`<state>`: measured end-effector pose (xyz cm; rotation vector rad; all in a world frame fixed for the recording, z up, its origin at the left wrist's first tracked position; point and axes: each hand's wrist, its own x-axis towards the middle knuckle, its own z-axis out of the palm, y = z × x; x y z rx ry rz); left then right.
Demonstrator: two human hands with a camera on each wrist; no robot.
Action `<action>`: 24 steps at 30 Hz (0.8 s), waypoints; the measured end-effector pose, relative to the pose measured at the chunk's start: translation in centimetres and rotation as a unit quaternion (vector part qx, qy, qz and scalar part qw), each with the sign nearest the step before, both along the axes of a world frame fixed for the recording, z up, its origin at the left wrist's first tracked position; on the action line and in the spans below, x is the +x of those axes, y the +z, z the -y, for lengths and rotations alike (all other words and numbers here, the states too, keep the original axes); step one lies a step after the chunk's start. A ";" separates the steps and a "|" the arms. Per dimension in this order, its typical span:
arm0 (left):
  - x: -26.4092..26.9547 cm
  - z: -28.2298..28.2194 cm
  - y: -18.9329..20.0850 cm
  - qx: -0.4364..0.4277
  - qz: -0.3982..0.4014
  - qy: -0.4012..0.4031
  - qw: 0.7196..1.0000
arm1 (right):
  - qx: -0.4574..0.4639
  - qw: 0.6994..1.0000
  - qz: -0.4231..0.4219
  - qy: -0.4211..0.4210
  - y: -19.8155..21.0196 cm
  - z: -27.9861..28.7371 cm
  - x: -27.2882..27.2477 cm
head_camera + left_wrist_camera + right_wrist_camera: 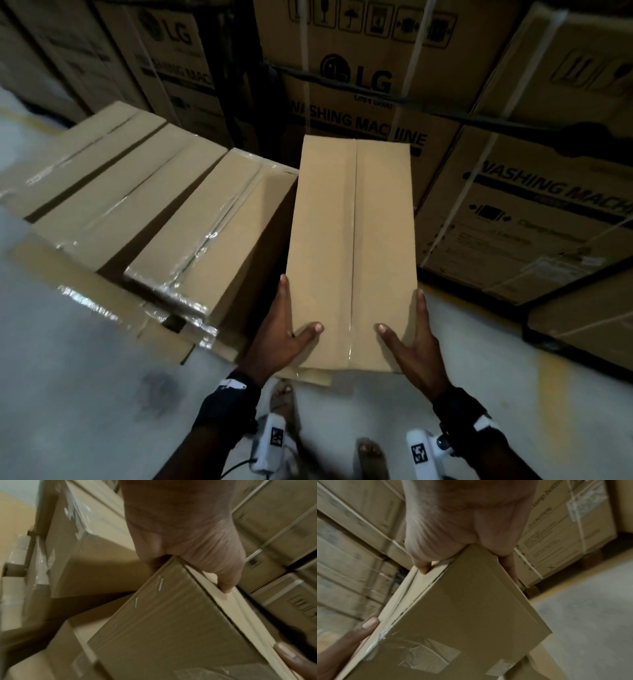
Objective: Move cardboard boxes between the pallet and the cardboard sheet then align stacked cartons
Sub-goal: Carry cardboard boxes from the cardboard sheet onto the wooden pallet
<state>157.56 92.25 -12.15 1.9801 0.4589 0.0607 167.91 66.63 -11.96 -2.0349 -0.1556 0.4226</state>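
A long plain cardboard box point(352, 240) with a taped centre seam points away from me, right of a row of cartons. My left hand point(284, 329) grips its near left corner, thumb on top and fingers along the side. My right hand point(407, 335) grips the near right corner the same way. The left wrist view has the left hand point(185, 534) clamped on the box point(171, 628), whose side is stapled. The right wrist view has the right hand point(462, 520) pinching the box point(462, 608) above its taped end. Cardboard shows under the near end.
A row of tape-sealed cartons point(191, 219) lies to the left on a flat cardboard sheet point(164, 339) on the grey floor point(85, 377). Tall strapped washing machine cartons point(370, 85) wall off the back and right point(534, 212). My sandalled feet point(284, 397) stand just behind the box.
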 end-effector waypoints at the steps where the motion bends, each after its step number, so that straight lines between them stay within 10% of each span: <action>1: -0.4 1.2 0.6 0.007 -0.003 0.009 1.000 | 0.007 1.000 0.003 0.010 0.4 1.2 0.0; 24: -27.2 31.5 9.2 0.021 0.048 0.311 0.949 | 0.007 0.944 0.044 0.326 9.1 19.3 -12.2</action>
